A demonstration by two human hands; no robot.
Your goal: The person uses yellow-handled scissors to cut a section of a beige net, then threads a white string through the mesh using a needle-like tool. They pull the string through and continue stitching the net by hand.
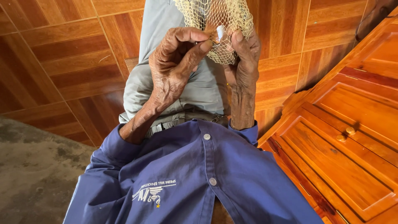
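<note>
A pale yellow mesh net [215, 18] hangs in front of me at the top of the view. My left hand [176, 62] pinches a strand of the net between thumb and forefinger, with a small brown tool tip just showing at the fingertips. My right hand [244, 56] grips the lower edge of the net, its thumb pressed against the mesh. The two hands meet close together at the net's bottom edge. Below them are my grey trousers [199, 89] and blue buttoned shirt [195, 174].
An orange wooden cabinet with panelled doors and small round knobs [344, 137] stands close on the right. Brown tiled floor [70, 54] lies beyond my legs, and a grey concrete patch [33, 174] fills the lower left.
</note>
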